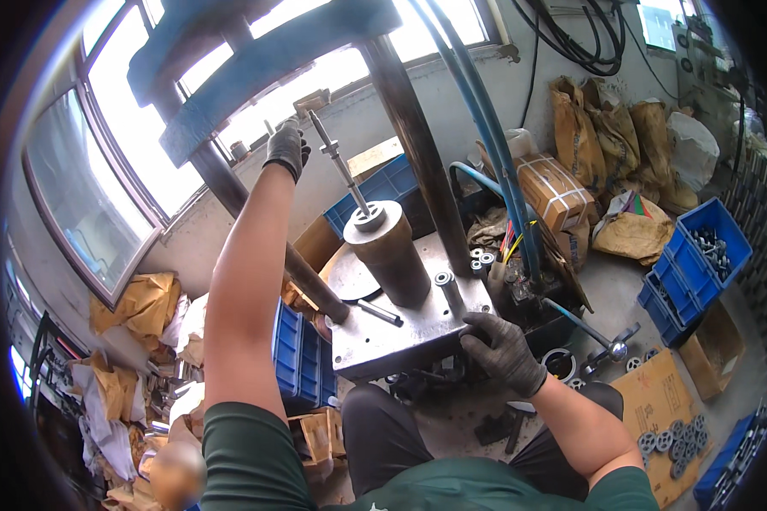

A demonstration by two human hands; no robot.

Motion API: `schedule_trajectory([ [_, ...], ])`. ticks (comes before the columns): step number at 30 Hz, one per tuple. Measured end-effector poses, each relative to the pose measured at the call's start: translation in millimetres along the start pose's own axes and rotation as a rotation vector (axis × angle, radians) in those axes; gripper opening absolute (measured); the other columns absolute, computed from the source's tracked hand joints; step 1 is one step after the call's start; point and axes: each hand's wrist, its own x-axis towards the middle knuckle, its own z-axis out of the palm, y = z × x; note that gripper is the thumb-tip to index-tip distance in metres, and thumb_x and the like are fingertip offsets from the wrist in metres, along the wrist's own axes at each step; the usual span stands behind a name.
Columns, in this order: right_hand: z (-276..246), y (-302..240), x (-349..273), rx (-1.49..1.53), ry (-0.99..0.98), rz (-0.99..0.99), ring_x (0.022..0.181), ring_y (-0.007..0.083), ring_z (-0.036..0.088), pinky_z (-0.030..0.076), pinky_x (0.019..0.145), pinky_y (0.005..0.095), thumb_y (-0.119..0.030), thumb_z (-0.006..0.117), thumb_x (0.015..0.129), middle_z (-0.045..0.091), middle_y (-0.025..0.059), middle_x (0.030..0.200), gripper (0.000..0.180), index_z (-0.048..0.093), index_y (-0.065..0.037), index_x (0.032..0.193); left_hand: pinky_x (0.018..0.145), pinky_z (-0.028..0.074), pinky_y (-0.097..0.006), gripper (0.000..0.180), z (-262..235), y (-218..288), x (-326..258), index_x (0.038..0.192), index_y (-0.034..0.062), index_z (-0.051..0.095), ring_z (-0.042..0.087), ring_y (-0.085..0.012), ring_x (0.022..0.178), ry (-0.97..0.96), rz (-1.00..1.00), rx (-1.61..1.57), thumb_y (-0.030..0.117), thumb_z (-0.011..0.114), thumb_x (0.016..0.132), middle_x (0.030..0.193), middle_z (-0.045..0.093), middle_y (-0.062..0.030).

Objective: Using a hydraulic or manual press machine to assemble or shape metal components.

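My left hand (288, 152), in a grey glove, is raised beside the left post of a blue press frame (281, 81). Its fingers are curled, and a small pale rod-like tip shows above them; what they hold is too small to make out. Right of it, a steel shaft (339, 166) with a collar leans slightly, its lower end in the ringed top of a thick metal cylinder (388, 255) on the steel plate (362, 349). My right hand (504, 351), also gloved, rests with fingers apart at the plate's right corner, near a short upright pin with a round head (449, 292).
A loose metal rod (380, 312) lies on the plate. Blue hoses (494, 128) run down at the right, above a lever with a ball end (618, 349). Blue crates (694, 264) of metal parts and cardboard with several small wheels (677, 439) are on the right-hand floor. Paper sacks (592, 128) stand behind.
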Motion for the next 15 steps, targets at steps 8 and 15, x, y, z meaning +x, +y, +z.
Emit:
schedule_trajectory([
  [8,0,5,0,-0.124,-0.067,-0.095,0.093,0.0287,0.074,0.058,0.086,0.0383,-0.017,0.074,0.097,0.073,0.0192,0.102,0.037,0.067,0.001,0.128,0.077,0.055,-0.043,0.025,-66,-219,-150,0.1,0.0042,0.07,0.073,-0.0324,0.08,-0.056,0.44,0.604,0.028,0.064,0.103,0.086,0.075,-0.018],
  [15,2,8,4,-0.111,-0.12,0.008,0.097,0.0338,0.074,0.058,0.086,0.04,-0.02,0.074,0.097,0.073,0.0217,0.109,0.037,0.068,0.0,0.128,0.107,0.05,-0.046,0.057,-83,-338,-237,0.138,0.0047,0.063,0.067,-0.04,0.123,-0.808,-0.207,1.089,0.048,0.062,0.101,0.132,0.071,-0.025],
])
